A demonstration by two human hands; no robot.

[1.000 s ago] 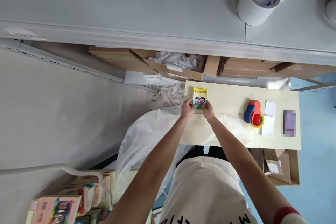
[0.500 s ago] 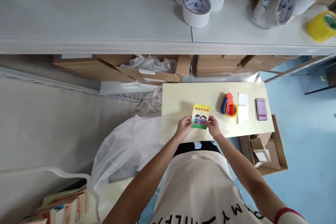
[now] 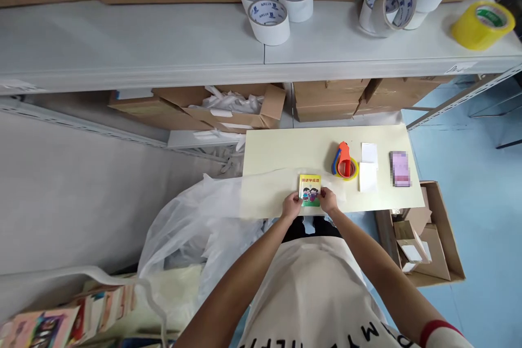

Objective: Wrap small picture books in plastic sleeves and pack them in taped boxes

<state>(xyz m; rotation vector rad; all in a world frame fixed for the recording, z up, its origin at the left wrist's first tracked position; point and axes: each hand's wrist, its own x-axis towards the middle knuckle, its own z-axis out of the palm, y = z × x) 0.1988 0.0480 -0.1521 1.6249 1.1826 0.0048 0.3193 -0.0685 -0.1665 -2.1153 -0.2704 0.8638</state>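
A small book [image 3: 310, 190] with a yellow and green cover and two cartoon figures is held between my hands near the front edge of the pale table [image 3: 281, 147]. My left hand [image 3: 292, 205] pinches its left edge. On the opposite edge, the fingers of my right hand [image 3: 327, 200] are closed. Beneath the book lies a sheet of translucent plastic wrap [image 3: 216, 206], which hangs off the table's left side in a loose heap. An orange tape dispenser [image 3: 345, 162] with a yellow-edged roll sits to the right of the book.
White paper slips [image 3: 368, 174] and a purple phone-like item [image 3: 400, 168] lie at the table's right. An open carton [image 3: 442, 228] stands on the floor beyond. Ahead, a shelf [image 3: 171, 38] bears white tape rolls [image 3: 269, 22] and yellow tape [image 3: 481, 24]. Books [image 3: 98, 310] lie behind left.
The book has come down toward the table's front edge, onto the plastic wrap, with both hands still on it. My view has shifted slightly.
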